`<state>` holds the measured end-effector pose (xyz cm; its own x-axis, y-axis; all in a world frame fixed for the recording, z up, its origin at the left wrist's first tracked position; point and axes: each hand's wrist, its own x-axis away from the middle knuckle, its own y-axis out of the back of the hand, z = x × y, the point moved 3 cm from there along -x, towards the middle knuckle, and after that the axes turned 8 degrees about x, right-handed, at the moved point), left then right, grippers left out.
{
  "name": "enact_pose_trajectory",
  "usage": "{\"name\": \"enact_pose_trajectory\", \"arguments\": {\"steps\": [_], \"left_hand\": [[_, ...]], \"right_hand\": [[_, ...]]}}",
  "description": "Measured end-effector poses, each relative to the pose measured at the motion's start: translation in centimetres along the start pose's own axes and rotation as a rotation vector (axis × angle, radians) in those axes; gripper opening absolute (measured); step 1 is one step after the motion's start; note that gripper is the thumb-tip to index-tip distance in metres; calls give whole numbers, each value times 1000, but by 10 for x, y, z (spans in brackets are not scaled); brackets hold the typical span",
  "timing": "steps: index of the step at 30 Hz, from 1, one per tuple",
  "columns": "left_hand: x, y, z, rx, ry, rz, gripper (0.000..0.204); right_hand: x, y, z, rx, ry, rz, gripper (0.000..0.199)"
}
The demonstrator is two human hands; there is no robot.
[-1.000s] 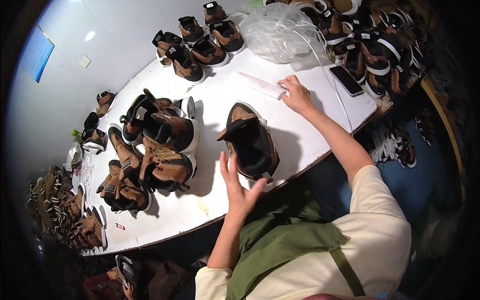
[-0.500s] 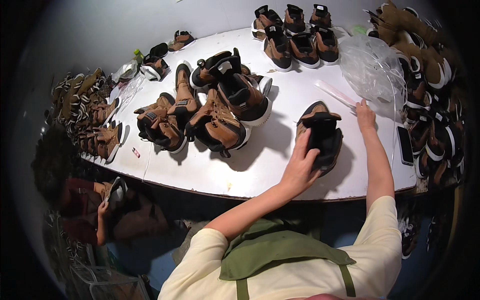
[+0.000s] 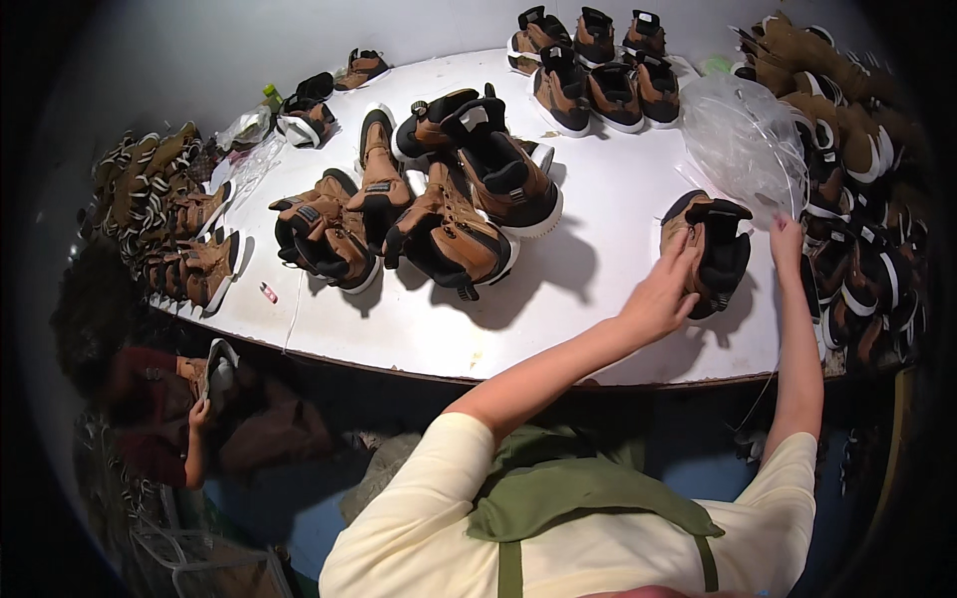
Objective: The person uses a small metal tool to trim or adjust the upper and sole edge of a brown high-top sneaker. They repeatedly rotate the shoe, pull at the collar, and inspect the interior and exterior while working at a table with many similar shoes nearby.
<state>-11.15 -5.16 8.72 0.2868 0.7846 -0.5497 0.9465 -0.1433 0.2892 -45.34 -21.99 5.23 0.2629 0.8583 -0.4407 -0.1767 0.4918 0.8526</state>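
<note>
A brown and black high-top shoe (image 3: 726,261) stands upright at the right front of the white table, its dark opening facing me. My left hand (image 3: 660,294) grips its left side, fingers on the upper and thumb near the heel. To the right of the shoe, my right hand (image 3: 787,244) is closed beside the lower end of a clear plastic bag (image 3: 738,135). Whatever its fingers pinch is too small to tell. More brown shoes of the same kind, among them one (image 3: 454,234) facing me, are heaped left of centre on the table.
Several shoes (image 3: 613,92) stand in rows at the back. Shoes are piled along the right (image 3: 857,130) and left (image 3: 194,254) edges. A small red and white object (image 3: 268,292) lies near the front left. Below, at left, another person's hand (image 3: 202,411) holds a shoe.
The shoe under my left hand has shifted to the right. My right hand has moved right, and the long pale strip by its fingers no longer shows.
</note>
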Motion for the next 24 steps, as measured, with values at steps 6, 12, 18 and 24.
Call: {"name": "enact_pose_trajectory", "arguments": {"steps": [6, 12, 18, 24], "left_hand": [[40, 68, -19, 36, -89, -234, 24], [82, 129, -10, -59, 31, -387, 18], [111, 185, 25, 50, 258, -504, 37], [109, 185, 25, 168, 264, -569, 38]], "right_hand": [[90, 143, 267, -675, 571, -72, 26], [142, 105, 426, -430, 1013, 15, 53], [125, 76, 421, -343, 990, 153, 33], [125, 131, 333, -968, 590, 387, 24]]}}
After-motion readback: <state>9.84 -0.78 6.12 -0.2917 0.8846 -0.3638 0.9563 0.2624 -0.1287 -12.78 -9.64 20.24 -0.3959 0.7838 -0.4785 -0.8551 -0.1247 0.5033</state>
